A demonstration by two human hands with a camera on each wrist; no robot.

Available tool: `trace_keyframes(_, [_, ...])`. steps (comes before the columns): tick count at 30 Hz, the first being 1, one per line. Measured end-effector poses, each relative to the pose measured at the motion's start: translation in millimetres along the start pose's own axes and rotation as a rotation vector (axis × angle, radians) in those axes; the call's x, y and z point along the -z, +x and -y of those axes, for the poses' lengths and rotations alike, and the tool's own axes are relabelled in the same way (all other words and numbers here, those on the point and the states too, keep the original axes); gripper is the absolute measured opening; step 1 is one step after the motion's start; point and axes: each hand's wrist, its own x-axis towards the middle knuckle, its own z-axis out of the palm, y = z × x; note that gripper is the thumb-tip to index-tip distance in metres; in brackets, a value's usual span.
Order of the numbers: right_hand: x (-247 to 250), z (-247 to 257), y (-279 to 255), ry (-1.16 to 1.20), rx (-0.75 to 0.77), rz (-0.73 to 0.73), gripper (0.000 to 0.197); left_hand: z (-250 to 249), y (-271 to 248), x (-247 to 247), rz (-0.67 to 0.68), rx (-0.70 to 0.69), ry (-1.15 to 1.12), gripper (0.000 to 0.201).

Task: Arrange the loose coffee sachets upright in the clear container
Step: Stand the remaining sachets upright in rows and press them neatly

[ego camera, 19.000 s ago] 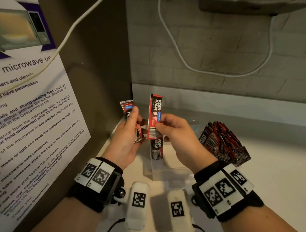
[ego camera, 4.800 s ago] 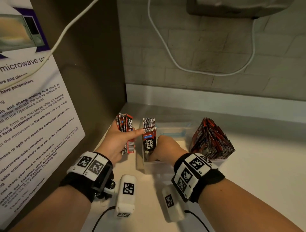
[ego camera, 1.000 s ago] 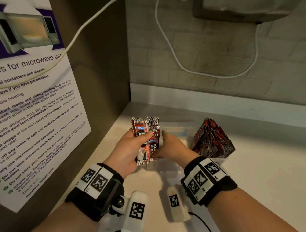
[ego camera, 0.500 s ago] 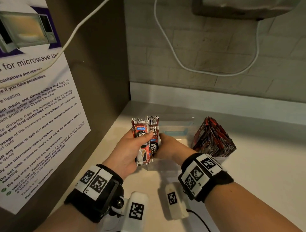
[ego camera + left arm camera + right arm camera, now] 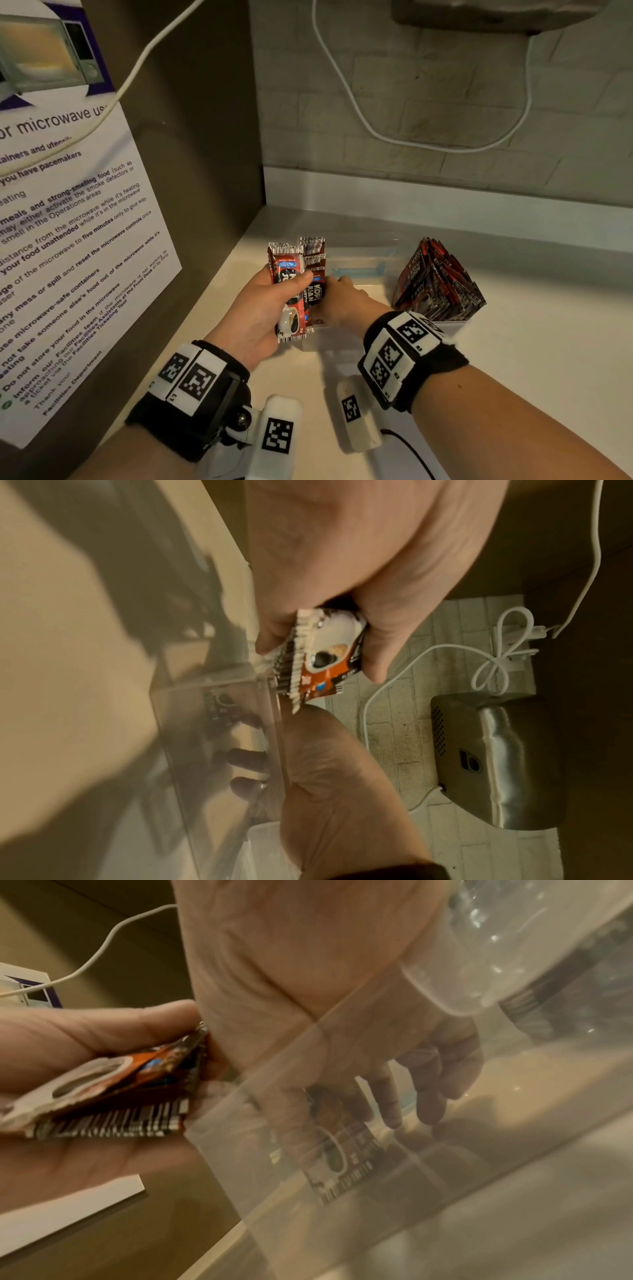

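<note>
Far left of head view: one white printed microwave notice [image 5: 68,240] on the brown side panel. Centre: left hand [image 5: 260,315] grips a small stack of red-and-black coffee sachets [image 5: 291,291], count unclear, thumb across the front, just left of the clear plastic container [image 5: 363,267]. Right hand [image 5: 342,301] reaches inside it, fingers loosely extended downward beside upright sachets [image 5: 342,1164]. Right: one fanned bundle of sachets [image 5: 438,284], too many to count.

Left hand [image 5: 260,308] curled, thumb pressed forward; right hand [image 5: 342,301] reaching down, fingers [image 5: 431,1096] loosely extended.
</note>
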Motion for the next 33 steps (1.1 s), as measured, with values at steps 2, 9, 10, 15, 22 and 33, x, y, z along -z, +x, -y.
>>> trace_keyframes(2, [-0.5,0.9,-3.0,-0.013,0.015,0.014,0.073,0.8,0.6,-1.6,0.006,0.007,0.017,0.031])
trace_keyframes(9, [1.5,-0.5,-7.1,-0.009,-0.001,0.024,0.070,0.3,1.0,-3.6,0.027,0.021,0.028,0.031])
trace_keyframes(10, [1.9,-1.8,-6.7,-0.004,-0.004,0.014,0.069,0.2,1.0,-2.7,0.024,0.021,0.026,0.031])
trace_keyframes(15, [1.0,5.2,-11.3,0.009,0.004,0.030,0.084,-2.1,1.2,1.9,-0.002,0.006,0.015,0.030])
trace_keyframes(22, [6.4,0.6,-14.5,0.102,0.003,0.036,0.073,-6.7,0.8,5.7,-0.004,-0.004,-0.009,0.024])
trace_keyframes(33, [18.0,2.3,-27.7,0.295,0.050,0.092,0.043,-12.8,0.5,5.7,-0.010,-0.016,-0.003,0.027])
